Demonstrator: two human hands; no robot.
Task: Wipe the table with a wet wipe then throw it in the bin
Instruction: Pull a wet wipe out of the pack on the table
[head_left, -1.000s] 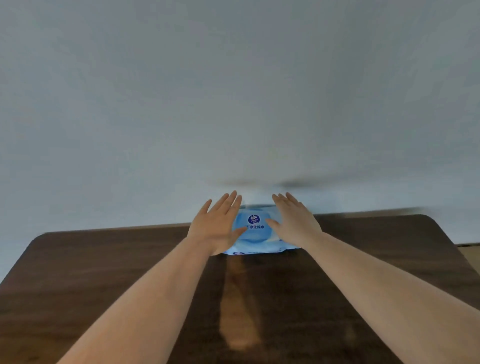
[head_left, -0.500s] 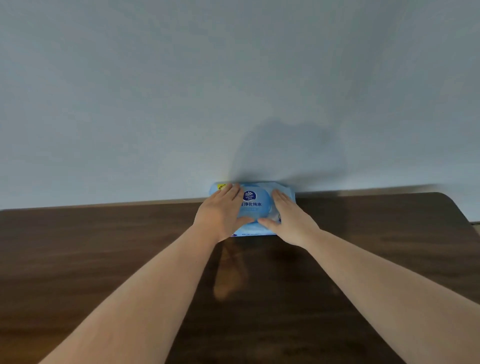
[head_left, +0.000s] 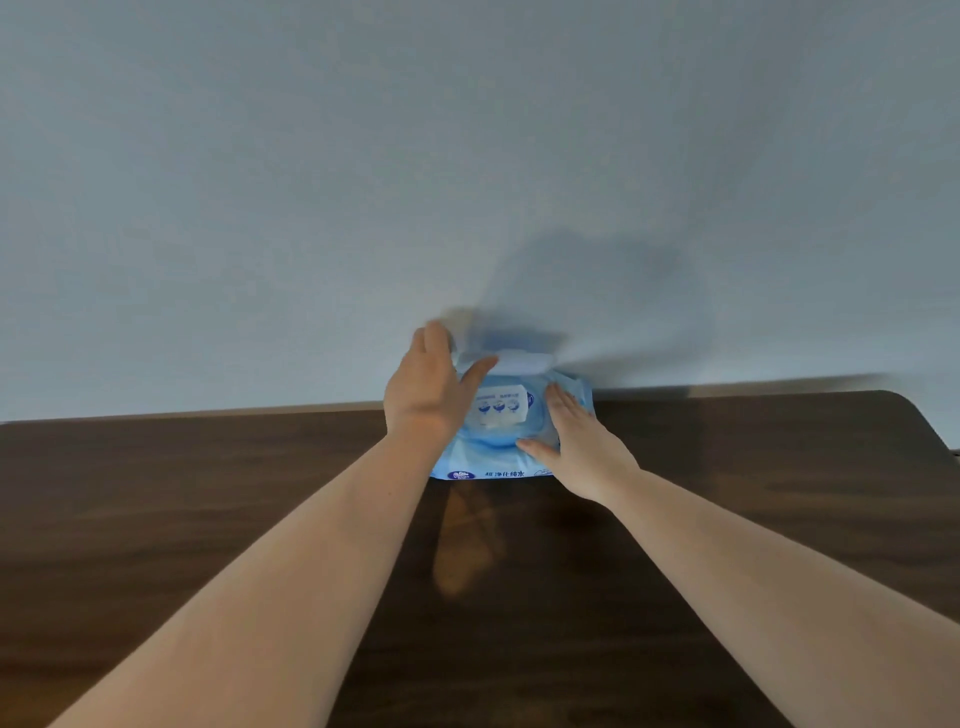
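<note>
Head cam looks down over a dark brown wood-grain table (head_left: 208, 519) that fills the lower half of the shot, with a rounded corner showing at the far right. Behind it there's just a plain pale grey-blue wall (head_left: 311, 182), and a soft shadow falls on that wall right above the hands. The tabletop is glossy enough that you get a warm orange-ish reflection (head_left: 465, 545) in the middle, between the two forearms.

Now the actual thing: a light blue soft pack of wet wipes (head_left: 498, 441) lying flat at the far edge of the table, right up against the wall. It's got a white label panel in the centre with little blue icons, some print along the near edge and a small round logo at the near left corner. The white flip lid (head_left: 514, 361) at the top is tipped up and open, a bit motion-blurred.

Left hand (head_left: 431, 389) is on the left side of the pack with fingers curled around the raised lid, thumb on the near side of it, so it's gripping the lid. Right hand (head_left: 576, 441) is pressed flat on the right part of the pack, fingers straight and together, thumb out to the side, holding nothing, just pinning the pack down.
</note>
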